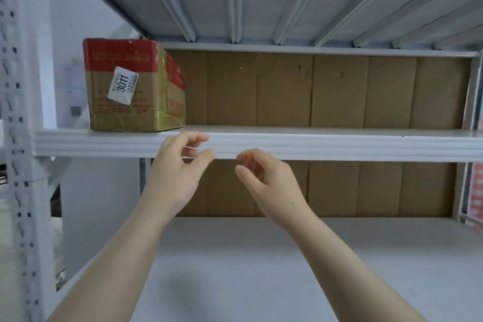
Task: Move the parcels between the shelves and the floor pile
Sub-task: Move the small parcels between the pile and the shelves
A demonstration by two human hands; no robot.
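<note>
Cardboard parcel [134,86], red-banded, taped, with a white label, sat at the left end of the ribbed white metal shelf [313,144], while left hand [173,175] and right hand [269,185] hovered before its edge, fingers [193,137] loosely curled, holding nothing.

Left hand [177,165], right hand [266,180] bare; forearms bare, slender; small dark speck near right wrist.

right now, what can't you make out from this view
1. Floor pile: outside the head view's frame.
2. Label on the box, head view: only 3011 reads; other print too small.
3. Red cartons, head view: cut by the right edge and the shelf post.
</note>
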